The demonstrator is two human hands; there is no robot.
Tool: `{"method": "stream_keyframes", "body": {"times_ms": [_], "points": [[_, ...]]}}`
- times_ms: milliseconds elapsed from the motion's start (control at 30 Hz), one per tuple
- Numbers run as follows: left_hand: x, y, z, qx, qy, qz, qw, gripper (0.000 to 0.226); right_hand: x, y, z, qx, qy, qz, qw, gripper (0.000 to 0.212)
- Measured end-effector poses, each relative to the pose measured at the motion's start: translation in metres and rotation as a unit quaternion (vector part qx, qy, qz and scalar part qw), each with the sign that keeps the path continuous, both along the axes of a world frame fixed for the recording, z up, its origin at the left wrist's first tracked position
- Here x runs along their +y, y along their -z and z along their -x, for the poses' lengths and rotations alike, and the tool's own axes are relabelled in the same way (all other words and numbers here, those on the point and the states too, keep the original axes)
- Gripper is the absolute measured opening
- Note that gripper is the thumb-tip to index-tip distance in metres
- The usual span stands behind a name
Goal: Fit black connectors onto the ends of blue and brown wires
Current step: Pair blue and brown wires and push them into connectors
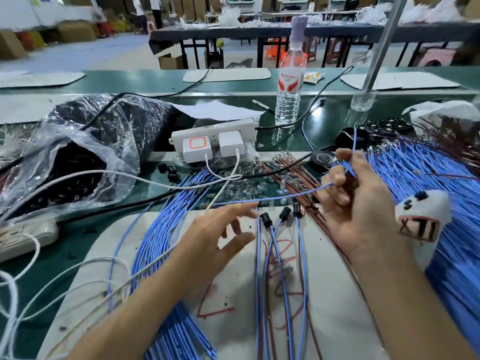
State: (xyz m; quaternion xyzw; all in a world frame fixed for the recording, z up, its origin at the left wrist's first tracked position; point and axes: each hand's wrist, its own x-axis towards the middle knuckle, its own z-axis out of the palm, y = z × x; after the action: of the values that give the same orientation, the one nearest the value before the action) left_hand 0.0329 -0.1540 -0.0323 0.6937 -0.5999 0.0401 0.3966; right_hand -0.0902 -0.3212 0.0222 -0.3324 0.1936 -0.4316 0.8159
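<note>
**Catching the loose end of the blue wire**

We judge the step in hand to be drawing one wire out, ready for its connector. Our right hand [355, 201] pinches a thin blue plastic-coated wire [272, 198] between thumb and curled fingers, raised above the green tabletop [324, 118]. The strand sags leftward toward our left hand [220, 235]. That hand is spread wide and holds nothing. Its forefinger tip lies just beside the wire's loose end (whether it touches, we cannot tell).

To do this well, we should take the wire close to its tip, keep it taut and clear of the white charger cables [145, 181], then push a connector straight on.

Three small black cylindrical connectors [285, 212] already sit on wire ends over the white fabric mat [337, 307], between the hands. Loose black connectors [169, 170] lie near the white power strip [213, 136].
</note>
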Motion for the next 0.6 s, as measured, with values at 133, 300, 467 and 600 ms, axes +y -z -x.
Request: {"method": "stream_keyframes", "body": {"times_ms": [133, 300, 467, 600], "points": [[-0.001, -0.002, 0.0, 0.333, 0.024, 0.07, 0.94, 0.037, -0.01, 0.003, 0.001, 0.007, -0.022, -0.017, 1.0, 0.028], [0.003, -0.006, -0.007, 0.388, -0.011, 0.125, 0.913, 0.018, -0.014, 0.01, 0.001, -0.024, -0.169, -0.086, 0.982, 0.025], [0.002, -0.005, -0.001, 0.447, 0.04, 0.093, 0.889, 0.036, 0.003, 0.013, -0.001, 0.03, -0.373, -0.059, 0.926, 0.019], [-0.006, -0.001, 0.005, 0.472, 0.036, 0.056, 0.879, 0.038, 0.038, 0.027, -0.017, 0.227, -0.352, 0.133, 0.898, 0.036]]}}
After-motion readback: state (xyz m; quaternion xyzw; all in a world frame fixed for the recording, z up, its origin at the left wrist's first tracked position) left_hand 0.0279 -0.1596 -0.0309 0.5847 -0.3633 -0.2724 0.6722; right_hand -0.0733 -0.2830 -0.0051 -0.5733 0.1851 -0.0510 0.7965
